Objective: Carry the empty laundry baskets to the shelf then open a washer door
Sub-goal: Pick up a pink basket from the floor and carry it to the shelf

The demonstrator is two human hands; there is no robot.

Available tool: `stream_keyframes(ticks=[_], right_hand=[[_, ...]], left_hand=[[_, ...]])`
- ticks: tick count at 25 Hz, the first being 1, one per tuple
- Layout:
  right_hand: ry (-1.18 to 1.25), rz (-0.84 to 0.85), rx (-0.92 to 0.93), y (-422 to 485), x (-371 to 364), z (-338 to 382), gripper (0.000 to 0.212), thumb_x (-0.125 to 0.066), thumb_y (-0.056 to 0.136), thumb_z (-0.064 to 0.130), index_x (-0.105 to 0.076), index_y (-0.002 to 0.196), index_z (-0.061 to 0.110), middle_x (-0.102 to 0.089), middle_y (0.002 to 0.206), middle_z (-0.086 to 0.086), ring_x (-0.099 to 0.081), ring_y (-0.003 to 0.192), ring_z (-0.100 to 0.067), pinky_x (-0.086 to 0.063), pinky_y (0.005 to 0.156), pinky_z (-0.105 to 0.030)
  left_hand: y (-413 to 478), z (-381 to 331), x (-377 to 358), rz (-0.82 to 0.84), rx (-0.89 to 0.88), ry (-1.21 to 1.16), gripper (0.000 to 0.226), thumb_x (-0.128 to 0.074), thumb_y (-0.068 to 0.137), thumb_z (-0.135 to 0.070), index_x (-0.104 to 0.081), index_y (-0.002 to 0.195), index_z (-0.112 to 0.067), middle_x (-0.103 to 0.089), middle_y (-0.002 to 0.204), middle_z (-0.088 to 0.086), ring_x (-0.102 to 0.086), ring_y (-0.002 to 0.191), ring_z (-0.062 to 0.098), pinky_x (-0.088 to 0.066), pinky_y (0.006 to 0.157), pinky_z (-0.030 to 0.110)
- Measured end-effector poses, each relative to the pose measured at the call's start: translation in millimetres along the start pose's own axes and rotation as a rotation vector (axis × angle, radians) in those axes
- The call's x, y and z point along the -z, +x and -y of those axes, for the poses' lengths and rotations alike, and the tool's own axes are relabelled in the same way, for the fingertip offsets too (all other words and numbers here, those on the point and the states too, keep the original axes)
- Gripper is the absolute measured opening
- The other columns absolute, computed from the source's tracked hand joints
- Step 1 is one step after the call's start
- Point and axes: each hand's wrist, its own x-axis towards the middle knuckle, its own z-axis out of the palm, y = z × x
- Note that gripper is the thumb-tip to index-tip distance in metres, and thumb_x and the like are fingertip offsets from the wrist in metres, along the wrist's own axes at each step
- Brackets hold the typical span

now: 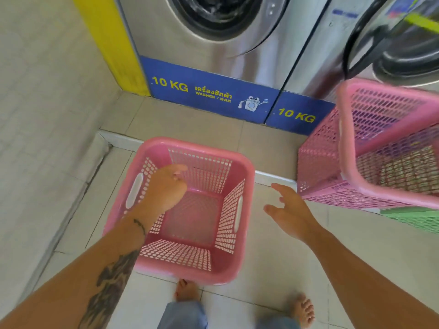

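Note:
An empty pink laundry basket (202,160) stands upright on the tiled floor in front of me. My left hand (166,188) hovers over its left inner side near the handle slot, fingers loosely curled and holding nothing. Just right of the basket, my right hand (289,210) is spread open above the floor. A second pink basket (351,143) sits tilted at the right, on a raised step. Two steel washers face me: the left washer (213,27) has its round door closed, and the right washer's door (384,34) looks swung open.
A green basket (415,219) peeks out under the tilted pink one. A tiled wall (42,115) and a yellow panel (109,43) close off the left. A white step edge (118,138) runs across the floor before the washers. My bare feet (187,290) stand behind the basket.

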Motion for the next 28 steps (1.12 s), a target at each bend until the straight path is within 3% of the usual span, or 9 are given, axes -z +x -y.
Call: stream_keyframes(ticks=[3, 5, 7, 11, 14, 18, 20, 25, 28], right_hand=[[0.105, -0.093, 0.025, -5, 56, -22, 0.059, -0.065, 0.088, 0.024, -0.043, 0.142, 0.027, -0.041, 0.143, 0.005, -0.047, 0.123, -0.014, -0.041, 0.098, -0.031], [0.133, -0.163, 0.046, -7, 101, -49, 0.055, -0.066, 0.086, 0.027, -0.047, 0.137, 0.029, -0.050, 0.134, 0.005, -0.051, 0.116, -0.015, -0.040, 0.093, -0.029], [0.160, -0.204, 0.051, -5, 147, -84, 0.054, -0.064, 0.081, 0.033, -0.049, 0.133, 0.032, -0.055, 0.128, 0.007, -0.054, 0.117, -0.017, -0.043, 0.098, -0.037], [0.212, -0.344, 0.157, 2, 248, -168, 0.054, -0.065, 0.084, 0.013, -0.051, 0.134, 0.025, -0.051, 0.127, 0.010, -0.053, 0.117, -0.013, -0.046, 0.100, -0.037], [0.098, -0.496, 0.234, 22, 322, -227, 0.051, -0.065, 0.077, 0.013, -0.056, 0.127, 0.018, -0.055, 0.123, 0.004, -0.054, 0.114, -0.018, -0.044, 0.102, -0.040], [-0.124, -0.572, 0.220, 62, 399, -294, 0.060, -0.056, 0.064, 0.030, -0.059, 0.123, 0.016, -0.057, 0.125, -0.008, -0.057, 0.110, -0.032, -0.046, 0.097, -0.046], [-0.187, -0.539, 0.186, 83, 422, -316, 0.061, -0.058, 0.065, 0.027, -0.055, 0.125, 0.016, -0.054, 0.125, -0.011, -0.054, 0.111, -0.035, -0.043, 0.096, -0.042], [-0.195, -0.432, 0.084, 122, 432, -339, 0.062, -0.061, 0.078, 0.017, -0.042, 0.136, 0.021, -0.039, 0.138, -0.013, -0.051, 0.116, -0.038, -0.045, 0.097, -0.044], [-0.210, -0.437, 0.083, 137, 424, -344, 0.061, -0.059, 0.080, 0.015, -0.039, 0.137, 0.023, -0.032, 0.143, -0.013, -0.053, 0.113, -0.040, -0.047, 0.095, -0.047]], left_hand=[[-11, -76, -40, 0.022, -0.159, -0.048, 0.044, -0.050, 0.088, -0.002, -0.058, 0.127, -0.021, -0.062, 0.125, -0.001, -0.060, 0.096, 0.010, -0.052, 0.084, 0.026], [-16, -128, -79, 0.006, -0.267, -0.059, 0.042, -0.052, 0.087, -0.003, -0.059, 0.125, -0.020, -0.063, 0.122, -0.002, -0.062, 0.090, 0.011, -0.049, 0.085, 0.026], [-20, -179, -124, -0.018, -0.342, -0.060, 0.044, -0.054, 0.084, -0.001, -0.060, 0.124, -0.019, -0.064, 0.123, -0.003, -0.064, 0.098, 0.013, -0.047, 0.090, 0.024], [-21, -277, -231, -0.013, -0.410, -0.008, 0.048, -0.058, 0.081, -0.006, -0.059, 0.125, -0.025, -0.059, 0.122, -0.003, -0.061, 0.109, 0.018, -0.047, 0.098, 0.036], [-4, -327, -296, -0.075, -0.504, 0.136, 0.045, -0.057, 0.078, -0.016, -0.058, 0.123, -0.022, -0.058, 0.121, 0.003, -0.056, 0.113, 0.024, -0.044, 0.099, 0.038], [38, -346, -347, -0.159, -0.345, 0.425, 0.079, -0.043, 0.069, -0.034, -0.025, 0.146, -0.039, -0.045, 0.140, 0.016, -0.036, 0.134, 0.039, -0.037, 0.106, 0.050], [53, -342, -360, -0.167, -0.261, 0.523, 0.081, -0.041, 0.069, -0.038, -0.018, 0.146, -0.041, -0.037, 0.146, 0.022, -0.028, 0.139, 0.044, -0.034, 0.107, 0.055], [55, -330, -373, -0.200, -0.288, 0.581, 0.056, -0.058, 0.078, -0.014, -0.053, 0.133, -0.022, -0.049, 0.130, 0.010, -0.058, 0.105, 0.039, -0.050, 0.091, 0.050], [55, -329, -373, -0.242, -0.312, 0.556, 0.053, -0.061, 0.079, -0.010, -0.058, 0.130, -0.021, -0.054, 0.129, 0.005, -0.059, 0.105, 0.036, -0.050, 0.090, 0.047]])
